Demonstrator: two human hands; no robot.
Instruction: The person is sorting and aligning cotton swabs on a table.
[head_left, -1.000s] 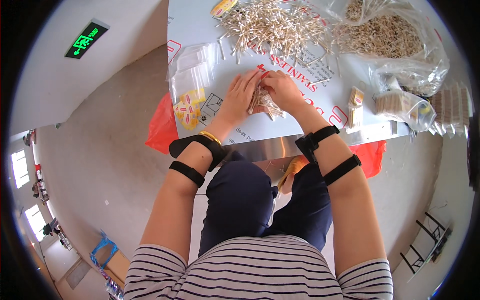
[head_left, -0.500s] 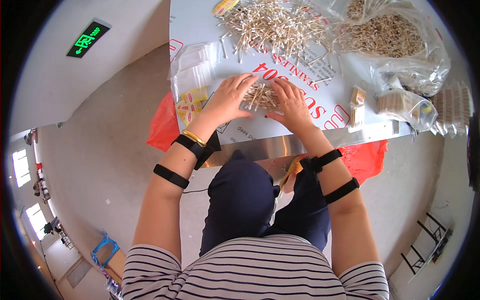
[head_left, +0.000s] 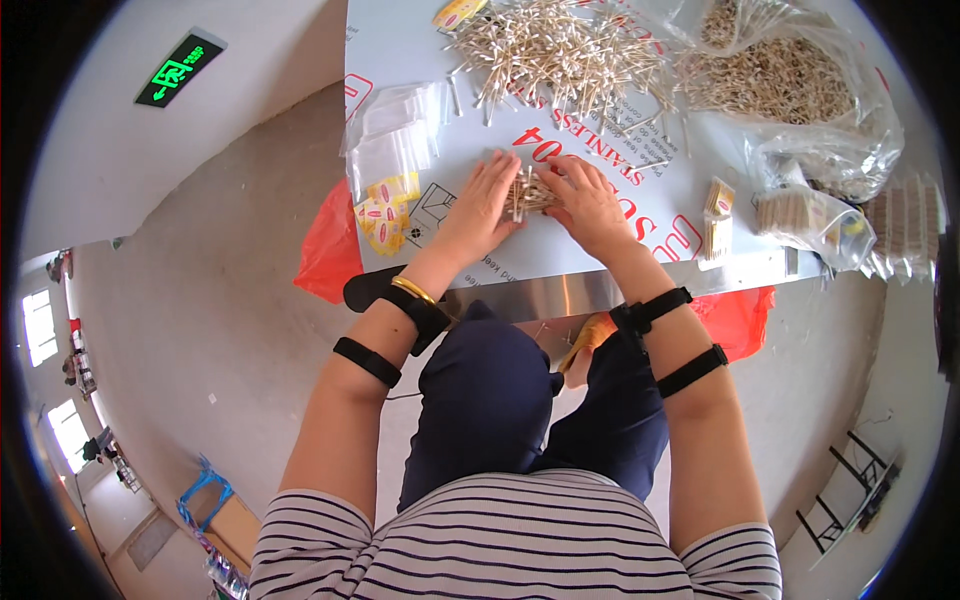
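A small bundle of wooden-stick cotton swabs [head_left: 528, 194] lies on the table between my two hands. On its left side my left hand [head_left: 484, 208] presses in, fingers held together and nearly straight, thumb near the bundle's lower edge. From the right, my right hand [head_left: 592, 210] grips the bundle with bent fingers and thumb. The palms partly hide the ends of the swabs. Beyond the hands spreads a large loose pile of cotton swabs [head_left: 560, 60].
Clear plastic bags [head_left: 395, 130] and yellow printed cards [head_left: 383, 215] lie to the left. To the right are a small filled packet [head_left: 718, 218], a large bag of swabs [head_left: 785, 80] and more packed swabs [head_left: 900, 220]. The metal table edge [head_left: 540, 296] runs before my legs.
My hands have come closer together, the left moving right, squeezing the spread swabs into a narrower, more compact bundle.
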